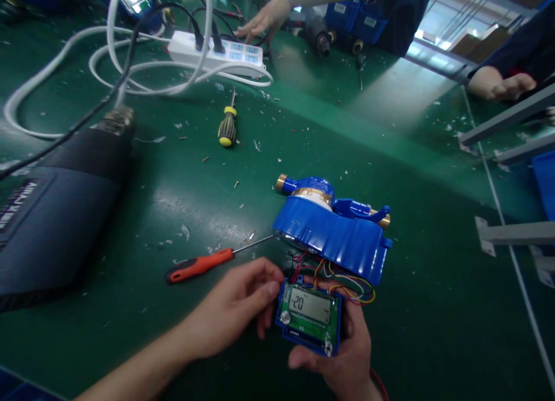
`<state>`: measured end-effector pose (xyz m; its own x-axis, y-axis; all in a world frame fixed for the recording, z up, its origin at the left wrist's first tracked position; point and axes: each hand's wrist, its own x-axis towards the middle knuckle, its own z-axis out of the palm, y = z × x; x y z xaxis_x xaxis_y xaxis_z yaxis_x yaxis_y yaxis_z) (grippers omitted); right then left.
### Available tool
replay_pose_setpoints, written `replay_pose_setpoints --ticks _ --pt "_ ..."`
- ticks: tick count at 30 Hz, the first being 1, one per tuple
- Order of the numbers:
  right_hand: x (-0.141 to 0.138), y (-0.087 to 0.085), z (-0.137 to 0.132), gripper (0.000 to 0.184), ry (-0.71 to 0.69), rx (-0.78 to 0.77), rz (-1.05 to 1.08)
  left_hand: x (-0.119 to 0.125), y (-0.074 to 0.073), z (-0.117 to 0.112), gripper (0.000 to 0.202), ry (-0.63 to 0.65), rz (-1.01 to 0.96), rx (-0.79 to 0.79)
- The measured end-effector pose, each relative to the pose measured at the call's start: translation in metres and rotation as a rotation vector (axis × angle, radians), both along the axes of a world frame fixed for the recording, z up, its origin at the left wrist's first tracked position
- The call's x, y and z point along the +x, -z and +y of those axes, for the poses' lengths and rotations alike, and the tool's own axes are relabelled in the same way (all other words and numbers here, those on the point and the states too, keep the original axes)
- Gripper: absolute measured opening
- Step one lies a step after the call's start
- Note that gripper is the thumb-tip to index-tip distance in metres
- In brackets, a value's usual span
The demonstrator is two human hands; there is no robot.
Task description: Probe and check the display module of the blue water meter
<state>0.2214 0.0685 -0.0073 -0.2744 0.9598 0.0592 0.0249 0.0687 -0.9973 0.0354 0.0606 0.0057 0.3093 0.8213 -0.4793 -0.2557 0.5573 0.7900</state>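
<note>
At the near edge of the green bench (425,308), a display module (309,317) is cradled from below in the right hand (347,354), its screen facing up. It is pinched at its left edge by the left hand (236,308). Coloured wires (342,279) run up and away to the blue meter body (333,230) just beyond; a red-handled screwdriver (199,266) lies to the left.

Glossy blue plastic housing of the water meter (332,230), with polished brass fittings (281,183). Display module (309,317): green circuit board under a smooth, reflective screen, framed in blue plastic; plastic-sheathed coloured wires (347,276). Orange screwdriver (203,264): matt rubbery grip, bright metal shaft. Heat gun (56,216): matt dark plastic body, dull metal nozzle. Tabletop (433,308): smooth green mat with a soft sheen, littered with debris.
</note>
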Motion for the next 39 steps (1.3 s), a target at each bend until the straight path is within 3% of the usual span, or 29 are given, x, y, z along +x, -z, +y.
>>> replay_pose_setpoints --ticks 4,9,20,28,39 --pt "-0.001 -0.001 0.003 0.07 -0.003 0.006 -0.004 0.0 0.005 -0.001 0.017 -0.01 -0.212 -0.056" --pt "0.0 0.003 0.003 0.073 -0.021 0.002 -0.037 -0.002 0.008 -0.002 0.014 -0.048 -0.327 -0.083" --pt "0.004 0.011 0.002 0.077 -0.09 -0.092 -0.054 -0.005 0.01 -0.001 0.012 -0.047 -0.356 -0.083" --pt "0.003 0.005 0.004 0.08 -0.04 0.068 -0.244 -0.004 0.011 -0.003 0.013 -0.037 -0.352 -0.073" --pt "0.004 0.003 0.003 0.076 -0.03 0.058 -0.319 -0.006 0.011 -0.001 0.015 -0.024 -0.339 -0.069"
